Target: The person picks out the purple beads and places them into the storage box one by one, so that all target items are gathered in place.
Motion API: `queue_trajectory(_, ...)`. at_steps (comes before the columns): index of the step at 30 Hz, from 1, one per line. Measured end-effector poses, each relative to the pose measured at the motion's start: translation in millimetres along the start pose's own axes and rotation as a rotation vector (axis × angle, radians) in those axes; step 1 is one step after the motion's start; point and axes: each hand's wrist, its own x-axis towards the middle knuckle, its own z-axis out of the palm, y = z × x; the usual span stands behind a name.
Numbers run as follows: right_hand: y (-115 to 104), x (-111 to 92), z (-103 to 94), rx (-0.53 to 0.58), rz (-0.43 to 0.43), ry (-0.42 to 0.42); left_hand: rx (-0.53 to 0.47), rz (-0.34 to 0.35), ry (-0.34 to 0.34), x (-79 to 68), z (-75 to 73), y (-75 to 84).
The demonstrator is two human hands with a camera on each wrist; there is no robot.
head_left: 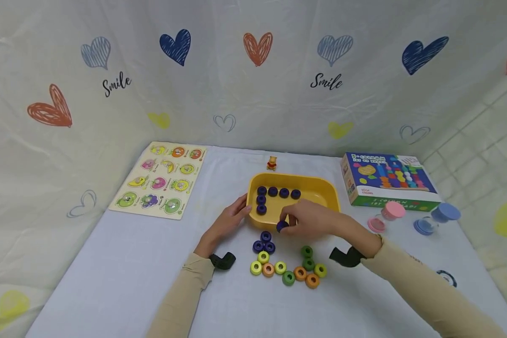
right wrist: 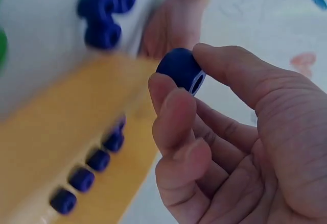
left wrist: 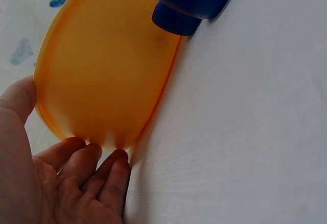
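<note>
My right hand point(head_left: 310, 218) pinches a dark blue ring bead point(right wrist: 180, 70) between thumb and fingertips, its hole showing in the right wrist view. In the head view the hand is over the near side of a yellow tray point(head_left: 321, 188). Inside the tray, several dark blue beads point(head_left: 284, 193) form an L along the left and far sides. My left hand point(head_left: 227, 220) rests against the tray's left end, fingertips point(left wrist: 120, 155) touching the outer wall and thumb at the rim. Three more dark blue beads point(head_left: 258, 247) lie on the table in front of the tray.
Yellow, orange and green beads point(head_left: 289, 278) lie nearer me. A fruit puzzle board point(head_left: 181, 197) is at the left, a small bear figure point(head_left: 272, 163) behind the tray. At the right stand a toy box point(head_left: 392, 183) and pink point(head_left: 393, 211) and blue sand timers point(head_left: 446, 212).
</note>
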Motion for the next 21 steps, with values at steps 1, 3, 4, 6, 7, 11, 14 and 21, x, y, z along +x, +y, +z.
queue_trajectory(1, 2, 4, -6.4, 0.005, 0.007, -0.005, 0.001, -0.002, 0.001, -0.1, -0.2, 0.7)
queue_trajectory(3, 9, 15, -17.0, 0.016, 0.019, -0.028, 0.0, -0.005, 0.003, -0.2, -0.2, 1.3)
queue_trajectory(4, 13, 20, -20.7, 0.021, 0.034, -0.046, -0.003, -0.002, 0.001, -0.3, -0.1, 1.5)
queue_trajectory(6, 21, 33, -25.3, 0.021, 0.059, -0.084, -0.005, -0.003, -0.003, 0.1, 0.7, 1.2)
queue_trajectory(7, 25, 40, -26.5, 0.017, 0.066, -0.107, -0.012, 0.0, -0.005, 0.1, 0.4, 0.9)
queue_trajectory(11, 38, 66, -26.6, -0.039, 0.11, -0.201, -0.008, 0.012, -0.013, 0.5, -0.1, -1.0)
queue_trajectory(14, 43, 80, -24.6, -0.073, 0.141, -0.277, -0.005, 0.016, -0.01, 0.3, 0.0, -1.7)
queue_trajectory(21, 41, 97, -18.2, -0.036, 0.228, -0.377, -0.014, 0.0, -0.006, 0.5, 0.2, -1.5)
